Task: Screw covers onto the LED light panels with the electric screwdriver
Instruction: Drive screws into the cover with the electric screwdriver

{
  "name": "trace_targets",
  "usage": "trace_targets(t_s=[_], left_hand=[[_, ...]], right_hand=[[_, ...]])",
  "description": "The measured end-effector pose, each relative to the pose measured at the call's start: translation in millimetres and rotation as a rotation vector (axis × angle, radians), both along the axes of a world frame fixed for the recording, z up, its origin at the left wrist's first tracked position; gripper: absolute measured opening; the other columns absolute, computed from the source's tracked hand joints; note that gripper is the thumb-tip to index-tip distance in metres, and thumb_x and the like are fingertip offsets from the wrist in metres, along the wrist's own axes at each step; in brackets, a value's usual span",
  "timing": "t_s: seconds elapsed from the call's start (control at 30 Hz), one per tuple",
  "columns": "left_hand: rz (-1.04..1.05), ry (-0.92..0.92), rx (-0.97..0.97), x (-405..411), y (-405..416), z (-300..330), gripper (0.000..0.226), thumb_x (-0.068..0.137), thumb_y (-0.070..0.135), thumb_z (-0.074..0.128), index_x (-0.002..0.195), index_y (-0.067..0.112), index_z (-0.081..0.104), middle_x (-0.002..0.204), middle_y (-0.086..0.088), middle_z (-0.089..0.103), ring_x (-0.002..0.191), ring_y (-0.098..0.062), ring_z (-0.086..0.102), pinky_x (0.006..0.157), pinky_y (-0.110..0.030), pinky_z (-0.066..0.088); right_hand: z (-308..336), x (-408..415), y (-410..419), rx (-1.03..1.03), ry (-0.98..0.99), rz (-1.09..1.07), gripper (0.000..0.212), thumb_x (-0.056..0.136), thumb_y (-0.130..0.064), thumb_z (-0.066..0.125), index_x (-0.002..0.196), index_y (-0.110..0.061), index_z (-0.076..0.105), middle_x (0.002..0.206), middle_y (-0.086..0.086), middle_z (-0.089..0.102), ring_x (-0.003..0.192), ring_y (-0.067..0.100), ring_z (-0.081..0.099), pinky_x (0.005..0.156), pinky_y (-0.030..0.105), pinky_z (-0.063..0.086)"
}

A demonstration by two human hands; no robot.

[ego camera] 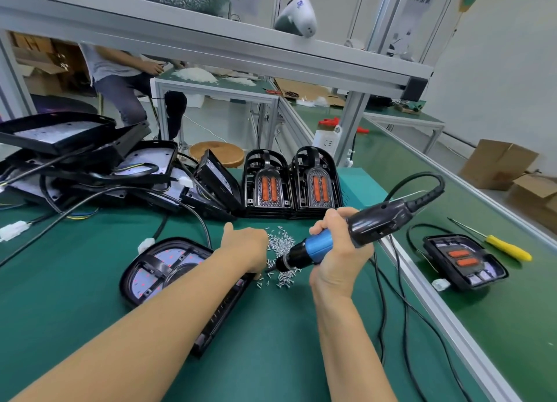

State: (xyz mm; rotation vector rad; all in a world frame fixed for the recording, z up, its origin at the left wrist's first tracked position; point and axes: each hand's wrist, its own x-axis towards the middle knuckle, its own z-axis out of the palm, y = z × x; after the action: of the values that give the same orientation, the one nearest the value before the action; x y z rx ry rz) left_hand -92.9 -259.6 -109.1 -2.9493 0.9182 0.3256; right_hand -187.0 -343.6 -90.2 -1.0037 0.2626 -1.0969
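Observation:
An LED light panel (159, 269) with a black frame lies face up on the green mat in front of me, partly under my left forearm. My left hand (244, 246) reaches over its far right corner to the edge of a pile of small silver screws (281, 243); its fingertips are hidden, so I cannot tell whether it holds a screw. My right hand (337, 251) grips the blue and black electric screwdriver (346, 236), which lies nearly level with its bit pointing left at the screws near my left fingers.
A heap of black panels and cables (90, 166) fills the far left. Two stacks of covers with orange lenses (291, 184) stand behind the screws. An assembled light (464, 260) and a yellow screwdriver (506, 246) lie on the conveyor at right. The tool's cord (401, 296) trails rightward.

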Motion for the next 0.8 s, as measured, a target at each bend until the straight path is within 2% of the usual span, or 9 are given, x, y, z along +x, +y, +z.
trace_targets(t_s=[0.1, 0.2, 0.37, 0.5, 0.67, 0.8], left_hand=[[-0.009, -0.017, -0.008, -1, 1, 0, 0.025, 0.078, 0.004, 0.058, 0.06, 0.018, 0.046, 0.061, 0.003, 0.049, 0.069, -0.02, 0.048, 0.106, -0.045, 0.018], [-0.012, -0.022, -0.014, -2, 2, 0, 0.025, 0.078, 0.003, 0.056, 0.06, 0.019, 0.047, 0.061, 0.003, 0.048, 0.073, -0.022, 0.049, 0.107, -0.045, 0.018], [-0.01, -0.019, -0.023, -3, 3, 0, 0.026, 0.079, 0.004, 0.056, 0.06, 0.019, 0.046, 0.06, 0.003, 0.046, 0.072, -0.022, 0.048, 0.106, -0.044, 0.018], [0.005, -0.015, -0.046, -4, 4, -1, 0.027, 0.077, 0.003, 0.055, 0.058, 0.019, 0.045, 0.057, 0.003, 0.045, 0.062, -0.018, 0.044, 0.105, -0.044, 0.018], [0.011, 0.013, -0.062, -5, 6, 0, 0.027, 0.079, 0.005, 0.058, 0.059, 0.018, 0.045, 0.06, 0.003, 0.046, 0.072, -0.023, 0.048, 0.105, -0.045, 0.018], [0.012, -0.027, -0.192, -9, 15, 9, 0.028, 0.08, 0.003, 0.048, 0.058, 0.017, 0.039, 0.062, 0.0, 0.046, 0.064, -0.022, 0.039, 0.096, -0.041, 0.024]], right_hand=[[-4, 3, 1, -0.013, 0.02, -0.002, 0.011, 0.071, -0.007, 0.065, 0.075, -0.009, 0.055, 0.05, 0.002, 0.053, 0.049, 0.018, 0.052, 0.056, 0.028, 0.045], [-7, 6, 1, -0.021, 0.026, -0.004, 0.013, 0.071, -0.006, 0.065, 0.077, -0.004, 0.053, 0.049, 0.002, 0.053, 0.048, 0.018, 0.052, 0.054, 0.026, 0.046], [-8, 7, 2, -0.033, 0.013, -0.002, 0.012, 0.071, -0.007, 0.065, 0.076, -0.008, 0.055, 0.05, 0.003, 0.054, 0.048, 0.018, 0.052, 0.055, 0.025, 0.046], [-7, 7, 2, -0.039, 0.012, -0.006, 0.012, 0.07, -0.007, 0.066, 0.077, -0.008, 0.056, 0.05, 0.002, 0.054, 0.048, 0.018, 0.053, 0.055, 0.026, 0.047], [-3, 7, 1, -0.042, -0.001, -0.001, 0.012, 0.069, -0.006, 0.066, 0.069, -0.015, 0.059, 0.051, 0.001, 0.054, 0.049, 0.02, 0.052, 0.058, 0.028, 0.045], [3, 1, 2, -0.054, -0.015, -0.002, 0.012, 0.07, -0.004, 0.065, 0.07, -0.013, 0.057, 0.051, -0.001, 0.055, 0.048, 0.02, 0.052, 0.064, 0.033, 0.045]])
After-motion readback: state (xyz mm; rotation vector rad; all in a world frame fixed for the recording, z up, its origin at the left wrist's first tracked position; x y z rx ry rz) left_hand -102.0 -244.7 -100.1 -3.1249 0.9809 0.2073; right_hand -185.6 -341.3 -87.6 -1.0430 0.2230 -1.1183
